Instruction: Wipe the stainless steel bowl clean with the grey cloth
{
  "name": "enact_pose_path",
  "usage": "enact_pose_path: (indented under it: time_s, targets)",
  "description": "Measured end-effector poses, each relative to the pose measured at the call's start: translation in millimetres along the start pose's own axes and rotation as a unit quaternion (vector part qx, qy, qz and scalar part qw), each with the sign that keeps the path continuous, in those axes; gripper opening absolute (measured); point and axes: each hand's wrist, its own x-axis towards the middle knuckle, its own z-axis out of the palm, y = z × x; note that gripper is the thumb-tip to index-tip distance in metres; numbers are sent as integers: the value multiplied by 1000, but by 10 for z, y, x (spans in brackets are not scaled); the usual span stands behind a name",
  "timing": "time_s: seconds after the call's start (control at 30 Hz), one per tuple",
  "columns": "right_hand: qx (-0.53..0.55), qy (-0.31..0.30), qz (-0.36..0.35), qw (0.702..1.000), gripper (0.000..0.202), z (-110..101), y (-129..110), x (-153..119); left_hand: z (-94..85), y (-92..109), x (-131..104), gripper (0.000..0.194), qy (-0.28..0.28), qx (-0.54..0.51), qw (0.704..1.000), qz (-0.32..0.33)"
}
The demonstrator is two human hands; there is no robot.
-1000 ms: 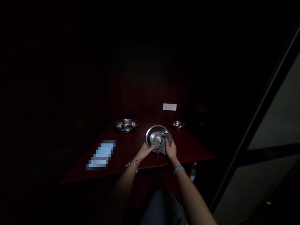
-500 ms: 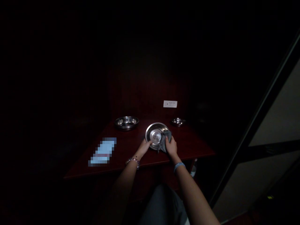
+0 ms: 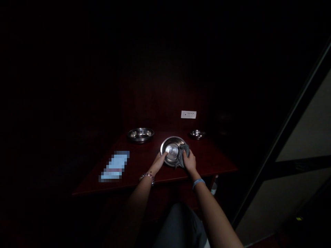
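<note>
A shiny round metal bowl (image 3: 171, 151) is held up over the front of the dark red table, tilted so its inside faces me. My left hand (image 3: 158, 163) grips its lower left rim, thumb over the edge and fingers hidden beneath. On the right side, my right hand (image 3: 190, 161) is closed on a grey cloth (image 3: 182, 155) folded over the bowl's rim, pressing it against the metal. Farther back stand a wider metal dish (image 3: 140, 135) at the left and a small metal dish (image 3: 198, 134) at the right.
The dark red table (image 3: 144, 168) carries a pixelated pale blue patch (image 3: 115, 166) at its left. A white socket panel (image 3: 188, 114) is on the back wall. Below the table's right edge stands a bottle (image 3: 214, 187). A framed panel (image 3: 297, 165) slants along the right.
The bowl has tipped slightly and sits a touch lower. My left thumb has shifted a little up along its rim. The whole view has drifted slightly.
</note>
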Motion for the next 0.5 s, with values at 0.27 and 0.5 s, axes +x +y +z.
enact_pose_path:
  time_s: [0.27, 0.5]
  targets:
    - [-7, -7, 4, 1000, 34, 2, -4, 3, 51, 123, -104, 42, 3, -4, 999, 42]
    - [-30, -28, 19, 999, 38, -16, -47, -6, 50, 79, -67, 39, -4, 3, 999, 36]
